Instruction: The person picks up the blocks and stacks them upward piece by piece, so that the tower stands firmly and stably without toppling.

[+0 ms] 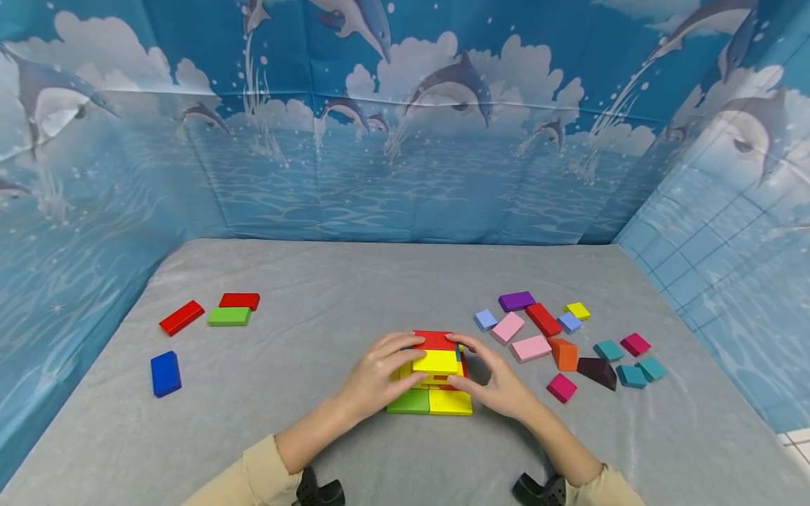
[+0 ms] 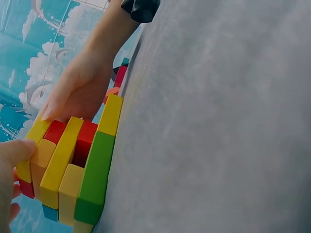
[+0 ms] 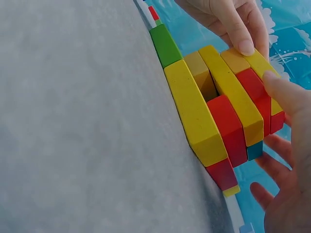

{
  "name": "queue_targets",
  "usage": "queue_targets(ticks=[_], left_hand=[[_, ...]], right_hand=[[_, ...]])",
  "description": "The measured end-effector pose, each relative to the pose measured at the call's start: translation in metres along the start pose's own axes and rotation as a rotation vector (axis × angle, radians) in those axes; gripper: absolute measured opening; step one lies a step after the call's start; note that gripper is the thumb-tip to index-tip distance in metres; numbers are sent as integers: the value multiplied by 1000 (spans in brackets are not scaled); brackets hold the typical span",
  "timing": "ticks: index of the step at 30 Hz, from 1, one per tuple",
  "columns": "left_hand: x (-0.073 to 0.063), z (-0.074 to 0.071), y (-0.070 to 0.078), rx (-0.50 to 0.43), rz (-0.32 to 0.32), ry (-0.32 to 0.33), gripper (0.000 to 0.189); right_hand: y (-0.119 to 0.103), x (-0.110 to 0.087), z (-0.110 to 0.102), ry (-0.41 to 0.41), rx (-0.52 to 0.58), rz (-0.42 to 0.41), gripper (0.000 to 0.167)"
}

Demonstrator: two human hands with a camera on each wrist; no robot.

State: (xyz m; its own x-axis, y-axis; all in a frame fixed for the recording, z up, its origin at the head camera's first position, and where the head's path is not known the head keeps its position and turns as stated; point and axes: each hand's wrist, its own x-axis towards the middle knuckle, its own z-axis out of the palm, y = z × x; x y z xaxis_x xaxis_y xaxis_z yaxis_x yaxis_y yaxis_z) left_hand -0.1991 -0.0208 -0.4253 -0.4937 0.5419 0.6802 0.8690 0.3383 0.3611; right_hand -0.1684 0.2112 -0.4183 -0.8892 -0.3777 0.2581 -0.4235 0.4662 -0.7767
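Note:
A layered stack of coloured wooden blocks stands on the grey cloth. Its top layer shows a yellow block (image 1: 435, 362) in front and a red block (image 1: 434, 339) behind. Green (image 1: 408, 402) and yellow (image 1: 451, 403) blocks form the front of its base. My left hand (image 1: 375, 376) grips the top layer from the left, thumb at the front, fingers toward the back. From the right, my right hand (image 1: 498, 383) holds it likewise, its thumb on the yellow block's front corner in the right wrist view. In the left wrist view, red and tan blocks (image 2: 71, 191) separate the yellow layers.
On the left lie two red blocks (image 1: 181, 318), a green block (image 1: 229, 317) and a blue block (image 1: 166, 374). Several loose blocks lie right of the stack, among them a pink block (image 1: 531, 348), an orange block (image 1: 564, 354) and a dark triangular block (image 1: 597, 373). A dolphin-print curtain (image 1: 405, 176) hangs behind.

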Motion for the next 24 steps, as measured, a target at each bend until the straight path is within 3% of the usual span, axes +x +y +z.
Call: queue_targets(ticks=[4,7,10,14,17,20,24], left_hand=[[1,-8,-11,-69,-16,-13,43],[-4,-26,-33,-146,-97,-3,52],[-16,-52,-66,-157,-225,45,53],[-39,-95,-110,-30,-401,92,54],[-61,-125,-135,103,-509,85,56],[-82,-147,-150,193,-599,74,58],[-102,-167,-154,259,-689,27,61]], right_hand=[[15,-1,3,19,-18,-16,61],[19,-1,3,30,-23,-18,60],[20,-1,4,35,-16,-4,61],[19,-1,5,37,-18,-1,62],[20,-1,5,38,-17,-4,62],[20,-1,5,38,-20,-5,61],[19,-1,5,37,-20,-2,61]])
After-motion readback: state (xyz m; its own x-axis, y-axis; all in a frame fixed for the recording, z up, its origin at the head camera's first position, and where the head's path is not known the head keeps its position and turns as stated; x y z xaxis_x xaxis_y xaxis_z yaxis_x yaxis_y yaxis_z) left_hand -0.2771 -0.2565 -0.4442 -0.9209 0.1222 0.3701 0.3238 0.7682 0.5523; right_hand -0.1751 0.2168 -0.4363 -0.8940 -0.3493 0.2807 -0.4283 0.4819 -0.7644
